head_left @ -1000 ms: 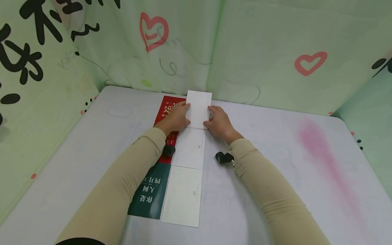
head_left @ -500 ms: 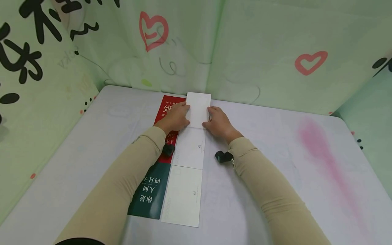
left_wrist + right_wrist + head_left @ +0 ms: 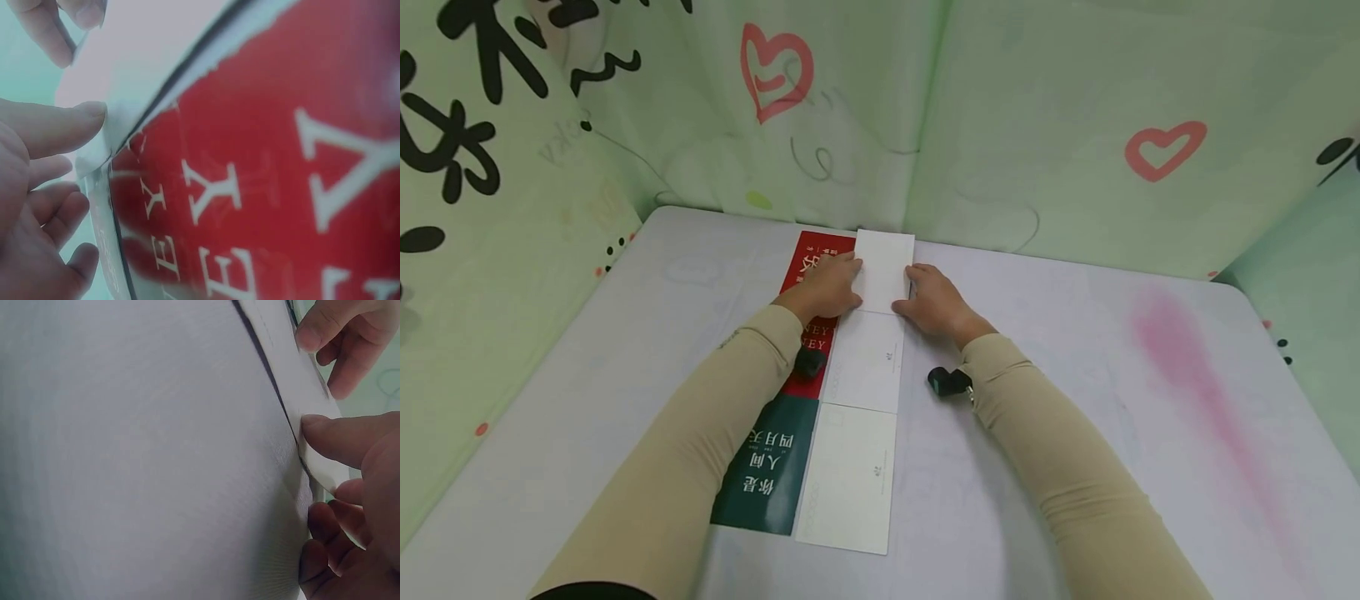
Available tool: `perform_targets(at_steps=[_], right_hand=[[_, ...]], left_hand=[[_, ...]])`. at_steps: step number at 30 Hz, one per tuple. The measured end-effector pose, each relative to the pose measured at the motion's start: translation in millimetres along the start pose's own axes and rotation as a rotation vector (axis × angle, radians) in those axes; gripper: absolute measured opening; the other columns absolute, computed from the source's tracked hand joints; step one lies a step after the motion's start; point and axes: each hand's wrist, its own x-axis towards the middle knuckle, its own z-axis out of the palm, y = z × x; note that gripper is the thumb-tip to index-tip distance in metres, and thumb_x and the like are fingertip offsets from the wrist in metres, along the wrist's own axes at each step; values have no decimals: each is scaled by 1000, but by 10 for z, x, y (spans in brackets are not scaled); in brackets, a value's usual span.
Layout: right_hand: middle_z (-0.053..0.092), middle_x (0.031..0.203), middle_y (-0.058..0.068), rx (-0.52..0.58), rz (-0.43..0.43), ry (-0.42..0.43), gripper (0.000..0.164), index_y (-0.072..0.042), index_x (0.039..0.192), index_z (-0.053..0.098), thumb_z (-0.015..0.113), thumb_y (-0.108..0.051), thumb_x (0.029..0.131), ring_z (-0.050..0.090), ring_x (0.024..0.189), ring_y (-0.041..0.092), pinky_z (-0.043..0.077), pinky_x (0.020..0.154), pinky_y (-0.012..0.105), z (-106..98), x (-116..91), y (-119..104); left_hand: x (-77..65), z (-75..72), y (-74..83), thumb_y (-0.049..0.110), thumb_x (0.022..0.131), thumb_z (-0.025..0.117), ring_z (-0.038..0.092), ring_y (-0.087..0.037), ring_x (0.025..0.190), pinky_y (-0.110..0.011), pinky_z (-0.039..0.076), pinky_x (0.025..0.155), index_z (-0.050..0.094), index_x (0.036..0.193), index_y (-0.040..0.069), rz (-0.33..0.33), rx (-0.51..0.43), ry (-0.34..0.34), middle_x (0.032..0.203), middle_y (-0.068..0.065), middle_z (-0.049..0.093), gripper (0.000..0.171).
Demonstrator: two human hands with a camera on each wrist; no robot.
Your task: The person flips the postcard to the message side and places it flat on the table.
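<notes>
At the far end of the table, my left hand [image 3: 829, 287] and right hand [image 3: 935, 302] hold a blank-looking white postcard [image 3: 884, 271] by its two long sides. In the left wrist view, the left thumb [image 3: 75, 125] lies on the card's edge with the fingers curled below. The right thumb [image 3: 337, 437] presses the opposite edge in the right wrist view, fingertips beneath. This card lines up with a second white postcard [image 3: 862, 362] and a third one [image 3: 847, 479] nearer me. Both of those show faint print.
Left of the white column lie red cards [image 3: 808, 387] with white lettering, partly under my left arm, and a dark green card [image 3: 767, 467]. A green curtain [image 3: 1037, 125] rises behind the table's far edge. A pink stain [image 3: 1195, 367] marks the white tablecloth at right.
The far postcard has shifted slightly toward me, its near edge staying by the middle card. Both hands keep their hold and have barely moved.
</notes>
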Motion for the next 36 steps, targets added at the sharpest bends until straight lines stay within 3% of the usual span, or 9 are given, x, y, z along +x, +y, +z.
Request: perform_targets(at_steps=[11,15,20,30,36], right_hand=[[29,159,21,-17,7,-40,70,7,153,30,62,-27,100,23,148,34,19,119,42,0,3,6],[28,159,22,-18,-3,-46,69,7,152,30,62,-26,100,22,148,33,18,119,41,-10,-1,1],[26,161,18,36,7,-46,71,2,155,28,63,-23,99,20,149,31,17,120,41,-2,8,2],[28,162,13,75,65,-66,70,-6,158,27,63,-26,100,22,149,30,18,119,42,19,9,-11],[28,162,11,63,39,-67,68,-7,158,28,61,-24,101,22,149,29,18,119,42,4,21,6]], left_hand=[[7,-3,-9,23,95,70,17,-34,149,-58,19,116,31,157,8,-3,-6,-12,165,-8,21,75],[6,-8,10,22,96,68,23,-33,147,-58,22,115,36,156,10,10,20,-16,162,-8,28,70],[3,1,28,23,95,69,30,-32,141,-56,25,115,40,154,12,-21,1,-21,155,-9,40,67],[-28,5,31,24,95,70,35,-30,138,-55,28,114,41,154,15,-62,-35,-21,153,-9,43,67],[-21,7,46,23,95,70,35,-29,138,-55,28,114,41,154,15,-59,-45,-12,153,-8,43,65]])
